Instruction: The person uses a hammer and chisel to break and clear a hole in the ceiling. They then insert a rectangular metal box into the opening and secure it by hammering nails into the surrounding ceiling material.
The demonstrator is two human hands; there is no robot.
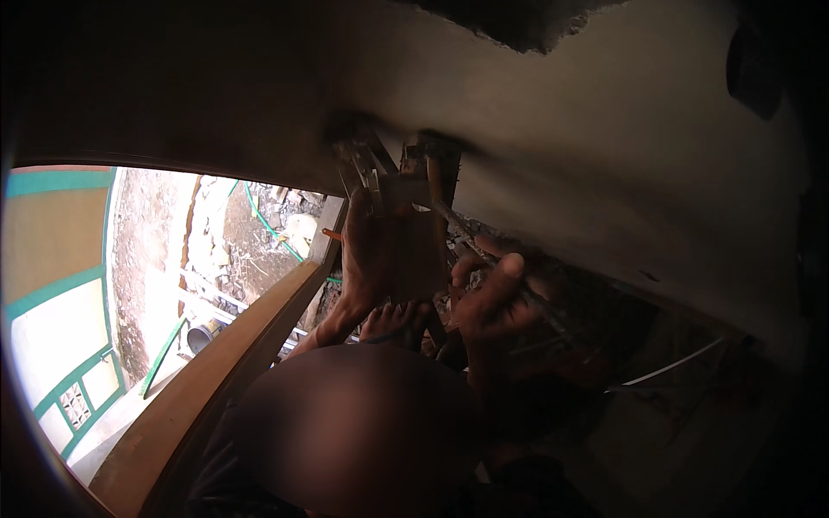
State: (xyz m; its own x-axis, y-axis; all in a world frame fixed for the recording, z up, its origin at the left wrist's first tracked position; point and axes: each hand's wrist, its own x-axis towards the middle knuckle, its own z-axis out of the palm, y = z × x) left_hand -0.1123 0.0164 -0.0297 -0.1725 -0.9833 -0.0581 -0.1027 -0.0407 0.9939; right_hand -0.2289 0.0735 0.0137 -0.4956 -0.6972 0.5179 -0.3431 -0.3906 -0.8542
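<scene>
My left hand (367,259) comes up from below and grips the left edge of a dark, flat rectangular piece (420,255) that looks like a board. Its fingers are partly hidden behind that piece. To its right, my right hand (490,298) is closed around a long thin rod (455,222), thumb on top. The rod slants from upper left to lower right, and its upper end lies by a dark block (445,173) against the pale wall surface. Thin metal-looking strips (367,168) stand above my left hand. Bare toes (395,318) show below the flat piece.
A pale wall (622,164) with a broken dark patch (535,26) spans the top. At left, a wooden beam (216,371) borders a bright opening with rubble, a green hose (263,223) and a bucket (205,335). A blurred rounded shape covers the lower middle; the lower right is very dark.
</scene>
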